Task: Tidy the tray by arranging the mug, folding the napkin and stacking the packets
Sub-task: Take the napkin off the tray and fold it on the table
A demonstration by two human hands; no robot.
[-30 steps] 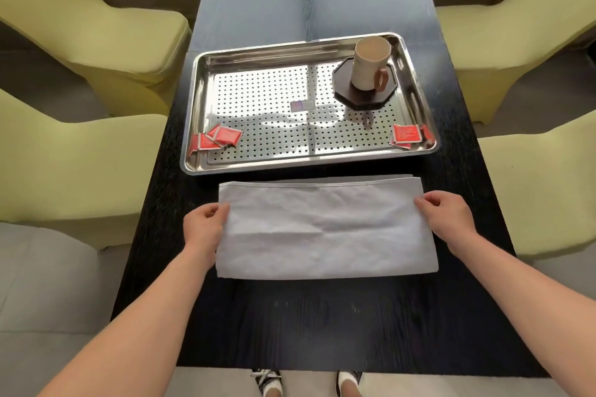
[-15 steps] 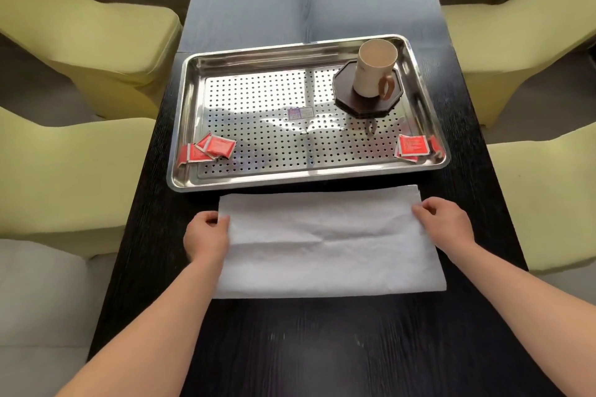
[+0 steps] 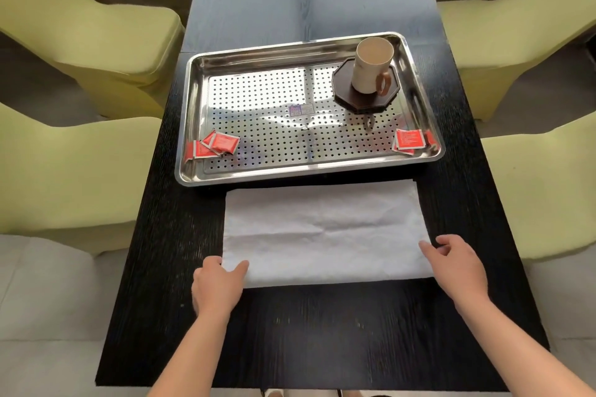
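The white folded paper napkin (image 3: 322,232) lies on the black wooden surface (image 3: 322,332), just before the perforated steel tray (image 3: 306,175). The left hand (image 3: 219,287) pinches its near-left corner, fingers hidden beneath. The right hand (image 3: 458,264) covers the near-right corner, grip unclear. Yellow-green chairs (image 3: 80,171) are cut off at both sides.

Bright daylight — glare, wide-angle warp.

Shiny perforated steel tray (image 3: 193,113), creased matt paper napkin (image 3: 322,232), glossy red foil packets (image 3: 219,143), grained black wooden tabletop (image 3: 322,332), glazed ceramic mug (image 3: 367,74)
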